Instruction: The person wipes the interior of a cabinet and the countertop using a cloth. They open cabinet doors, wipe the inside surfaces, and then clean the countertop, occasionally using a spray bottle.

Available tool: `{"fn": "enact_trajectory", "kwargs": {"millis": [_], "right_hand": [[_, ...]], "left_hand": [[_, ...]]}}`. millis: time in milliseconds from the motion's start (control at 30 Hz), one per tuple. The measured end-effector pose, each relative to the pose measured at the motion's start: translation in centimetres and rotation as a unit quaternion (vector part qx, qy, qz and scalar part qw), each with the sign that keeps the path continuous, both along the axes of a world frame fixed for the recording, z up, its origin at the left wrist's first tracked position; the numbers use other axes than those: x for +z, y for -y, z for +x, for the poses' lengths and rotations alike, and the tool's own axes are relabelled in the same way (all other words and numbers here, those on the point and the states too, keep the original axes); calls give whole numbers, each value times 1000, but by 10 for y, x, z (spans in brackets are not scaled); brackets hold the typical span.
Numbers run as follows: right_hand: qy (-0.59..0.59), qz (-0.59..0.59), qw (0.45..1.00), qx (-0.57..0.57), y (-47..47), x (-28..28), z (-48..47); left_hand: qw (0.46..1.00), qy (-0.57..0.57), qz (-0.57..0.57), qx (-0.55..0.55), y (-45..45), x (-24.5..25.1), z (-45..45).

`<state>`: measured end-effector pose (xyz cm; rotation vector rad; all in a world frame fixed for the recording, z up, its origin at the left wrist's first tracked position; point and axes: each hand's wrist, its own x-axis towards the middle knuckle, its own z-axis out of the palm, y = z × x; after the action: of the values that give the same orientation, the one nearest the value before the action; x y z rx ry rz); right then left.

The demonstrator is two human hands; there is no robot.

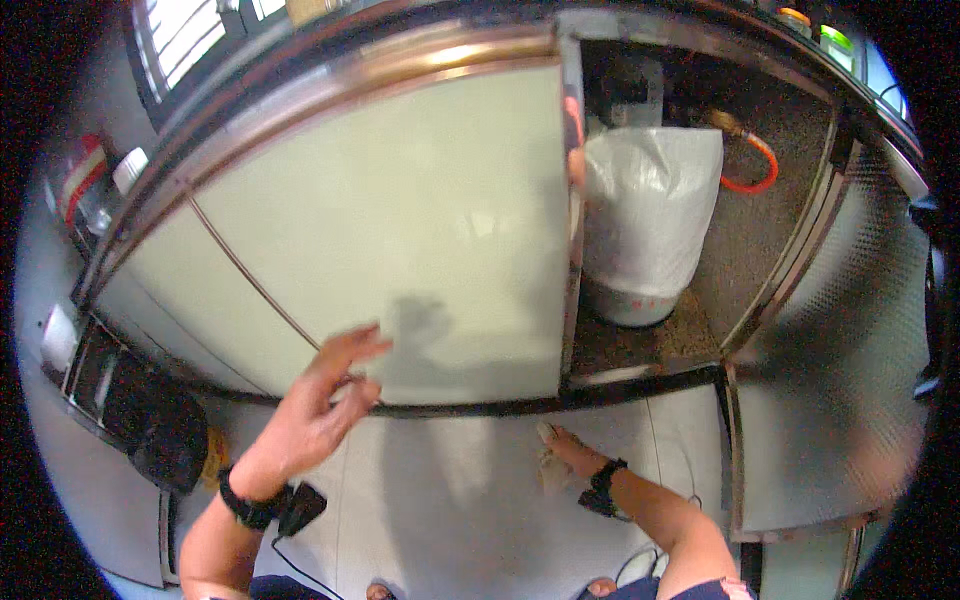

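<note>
My left hand (315, 412) is raised in front of the lower part of a pale green cabinet panel (450, 210), its fingers apart and nothing in them. On the panel beside the fingertips falls a shadow. My right hand (579, 451) hangs lower, over the floor in front of the cabinet, and grips a pale cloth (553, 472). Most of the cloth is blurred against the light floor. Each wrist wears a black strap with a small dark device, and a cable runs from the left one.
Inside the uncovered cabinet bay stands a cylinder-like container under a white plastic sack (649, 210), beside an orange hose (769, 169). A textured door (817, 420) swings out at right. Dark bag-like bundle (169, 427) lies at left. Jars (836, 45) stand on the counter above.
</note>
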<state>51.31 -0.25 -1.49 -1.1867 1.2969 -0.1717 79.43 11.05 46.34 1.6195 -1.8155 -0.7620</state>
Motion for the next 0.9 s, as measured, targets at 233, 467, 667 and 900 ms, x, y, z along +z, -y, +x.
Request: {"fn": "enact_trajectory", "kwargs": {"millis": [233,467,667,900], "right_hand": [[145,36,985,-89,-5,-19,-11],[202,51,975,-75,-11,-23,-12],[156,36,983,-91,-24,-22,-22],[215,104,963,-121,-15,-9,-40]], "left_hand": [[888,239,-392,13,71,87,-74],[779,397,-481,65,110,106,-96],[737,430,-514,88,124,105,-99],[771,377,-507,82,125,100,-100]]}}
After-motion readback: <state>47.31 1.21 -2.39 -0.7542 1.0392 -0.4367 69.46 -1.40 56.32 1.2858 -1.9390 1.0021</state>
